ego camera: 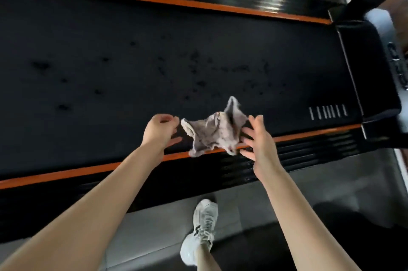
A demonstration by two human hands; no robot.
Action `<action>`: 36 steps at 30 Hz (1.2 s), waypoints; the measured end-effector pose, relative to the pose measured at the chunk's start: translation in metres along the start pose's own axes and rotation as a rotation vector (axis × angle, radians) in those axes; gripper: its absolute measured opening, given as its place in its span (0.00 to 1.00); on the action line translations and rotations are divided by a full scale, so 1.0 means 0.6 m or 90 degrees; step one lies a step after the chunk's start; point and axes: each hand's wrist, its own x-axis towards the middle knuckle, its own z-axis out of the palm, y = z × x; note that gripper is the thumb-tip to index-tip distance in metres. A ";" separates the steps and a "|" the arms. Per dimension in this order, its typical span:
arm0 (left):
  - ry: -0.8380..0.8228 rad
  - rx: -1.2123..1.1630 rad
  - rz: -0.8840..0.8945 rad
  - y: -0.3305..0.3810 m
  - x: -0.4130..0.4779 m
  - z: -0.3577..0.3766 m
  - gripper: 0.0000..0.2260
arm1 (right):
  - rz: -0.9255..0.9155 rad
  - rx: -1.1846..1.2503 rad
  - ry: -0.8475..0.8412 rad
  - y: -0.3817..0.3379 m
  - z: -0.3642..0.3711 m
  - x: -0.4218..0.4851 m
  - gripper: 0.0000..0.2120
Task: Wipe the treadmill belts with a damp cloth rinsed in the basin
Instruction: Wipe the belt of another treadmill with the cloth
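White sneaker (204, 226) stood on grey floor (154, 226), bottom centre. Above it, left hand (160, 130) was curled, fingertips at corner of grey cloth (215, 132); pinching or not, could not tell. Right hand (259, 141) was splayed, straight fingers touching cloth's right edge. Cloth was crumpled between hands, frame centre, over near orange stripe (66, 173). Beyond, black treadmill belt (110, 50) showed dark spots; motor cover (366, 67) far right.

nothing properly readable here tbh. the treadmill's motor cover (364, 67) has white lettering at the far right edge, but it's cut off and too blurry. the belt (154, 50) only carries a row of white bars (327, 113), no letters.
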 end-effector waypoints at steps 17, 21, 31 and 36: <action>0.216 0.776 0.275 -0.210 0.167 0.070 0.22 | -0.511 -0.903 -0.093 0.171 0.075 0.292 0.34; 0.304 0.789 0.248 -0.226 0.213 0.099 0.24 | -0.572 -0.966 -0.116 0.189 0.098 0.342 0.37; 0.390 0.845 0.184 -0.239 0.233 0.118 0.27 | -0.874 -0.863 -0.175 0.179 0.055 0.433 0.24; 0.401 0.858 0.191 -0.241 0.236 0.118 0.27 | -0.886 -0.809 -0.197 0.183 0.053 0.450 0.23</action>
